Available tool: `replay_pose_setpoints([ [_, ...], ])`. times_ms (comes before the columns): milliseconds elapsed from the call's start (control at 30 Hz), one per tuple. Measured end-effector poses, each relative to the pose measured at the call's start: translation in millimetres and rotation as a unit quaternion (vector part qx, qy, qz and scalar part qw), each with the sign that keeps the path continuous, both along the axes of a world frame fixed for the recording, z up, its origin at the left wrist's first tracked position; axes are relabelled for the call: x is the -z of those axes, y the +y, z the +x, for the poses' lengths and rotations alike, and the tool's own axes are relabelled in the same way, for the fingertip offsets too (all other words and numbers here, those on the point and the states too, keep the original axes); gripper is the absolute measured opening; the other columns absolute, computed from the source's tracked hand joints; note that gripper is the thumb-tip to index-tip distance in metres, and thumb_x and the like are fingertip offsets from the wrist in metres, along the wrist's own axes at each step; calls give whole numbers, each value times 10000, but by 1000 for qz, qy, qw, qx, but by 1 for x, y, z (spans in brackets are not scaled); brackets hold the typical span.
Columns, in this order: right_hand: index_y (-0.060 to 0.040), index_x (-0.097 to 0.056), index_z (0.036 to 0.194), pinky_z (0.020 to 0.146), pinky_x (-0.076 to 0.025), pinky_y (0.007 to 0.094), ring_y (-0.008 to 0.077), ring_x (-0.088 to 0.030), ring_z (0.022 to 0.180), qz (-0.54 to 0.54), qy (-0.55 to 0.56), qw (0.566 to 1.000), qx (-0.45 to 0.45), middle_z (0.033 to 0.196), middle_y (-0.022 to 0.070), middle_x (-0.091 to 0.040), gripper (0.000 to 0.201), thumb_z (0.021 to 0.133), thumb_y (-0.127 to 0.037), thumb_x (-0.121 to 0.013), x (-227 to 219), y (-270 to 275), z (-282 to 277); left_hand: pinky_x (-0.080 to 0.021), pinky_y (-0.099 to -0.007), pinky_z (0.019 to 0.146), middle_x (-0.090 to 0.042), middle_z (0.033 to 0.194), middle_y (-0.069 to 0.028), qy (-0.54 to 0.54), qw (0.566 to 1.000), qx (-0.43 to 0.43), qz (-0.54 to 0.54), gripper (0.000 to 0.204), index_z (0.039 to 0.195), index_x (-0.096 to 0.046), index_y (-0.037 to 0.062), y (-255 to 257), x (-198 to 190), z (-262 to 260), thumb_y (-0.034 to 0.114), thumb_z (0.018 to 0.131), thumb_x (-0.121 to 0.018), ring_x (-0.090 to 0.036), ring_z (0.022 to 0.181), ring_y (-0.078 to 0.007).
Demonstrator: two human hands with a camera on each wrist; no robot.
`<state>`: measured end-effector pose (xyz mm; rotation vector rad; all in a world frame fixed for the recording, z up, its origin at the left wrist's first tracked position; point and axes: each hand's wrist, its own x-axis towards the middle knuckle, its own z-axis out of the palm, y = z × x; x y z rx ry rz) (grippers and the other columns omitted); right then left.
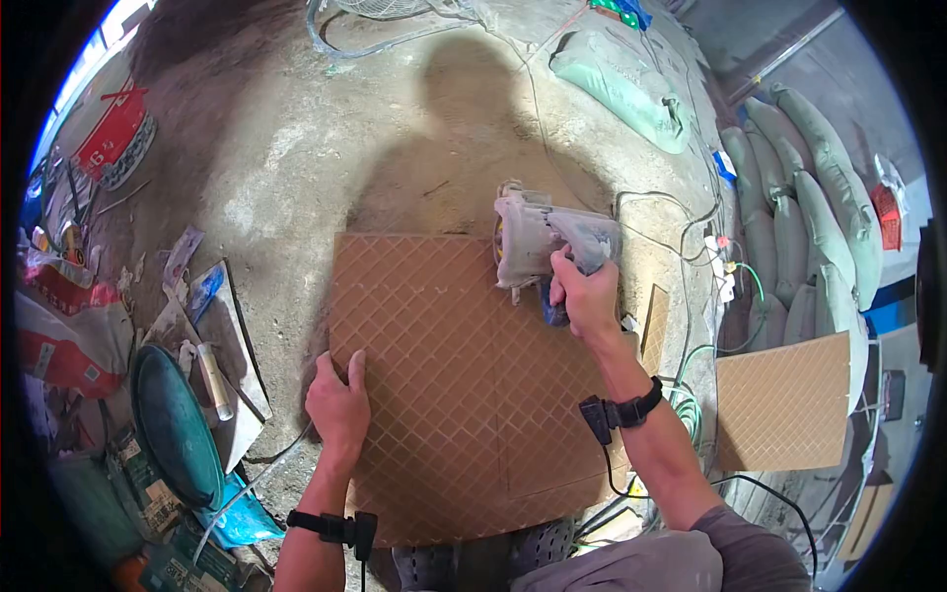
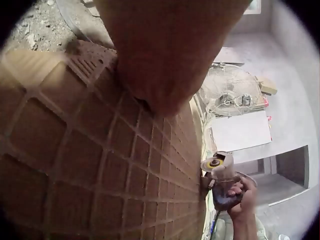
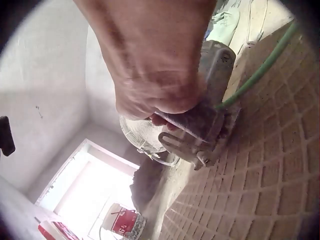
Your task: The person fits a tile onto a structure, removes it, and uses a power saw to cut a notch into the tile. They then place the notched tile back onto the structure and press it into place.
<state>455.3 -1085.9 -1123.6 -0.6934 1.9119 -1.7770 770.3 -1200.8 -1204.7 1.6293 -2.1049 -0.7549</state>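
Observation:
A large brown tile lies with its ridged grid back facing up, and a thin straight line runs down it right of the middle. My left hand holds the tile's left edge, thumb on top. In my right hand is a dusty handheld tile cutter, gripped by its handle at the tile's far right corner. The left wrist view shows the cutter's round blade with a yellow centre. A green hose runs to the cutter in the right wrist view.
A smaller tile piece stands at the right, near stacked sacks. Cables and green hose lie along the right side. A teal basin and debris crowd the left. A red-and-white bucket and a fan stand farther off.

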Motion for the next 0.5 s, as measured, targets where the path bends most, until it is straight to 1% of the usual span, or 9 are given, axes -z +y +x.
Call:
replay_pose_setpoints([
  [67,-27,-591,910,460,-418,268,99,-503,474,1,-1,1000,-2,617,10,-539,78,913,-75,-652,1,-1,0,-509,-538,744,-680,891,-291,2,1000,0,12,507,1162,-589,-20,-1,1,1,437,947,-635,-659,850,-488],
  [500,-24,-589,930,456,-421,273,97,-503,472,2,-7,1000,5,617,11,-542,81,910,-67,-654,2,-2,1,-515,-537,739,-680,881,-295,-17,1000,-3,-20,521,1158,-592,-33,-1,2,1,440,945,-638,-663,843,-488],
])
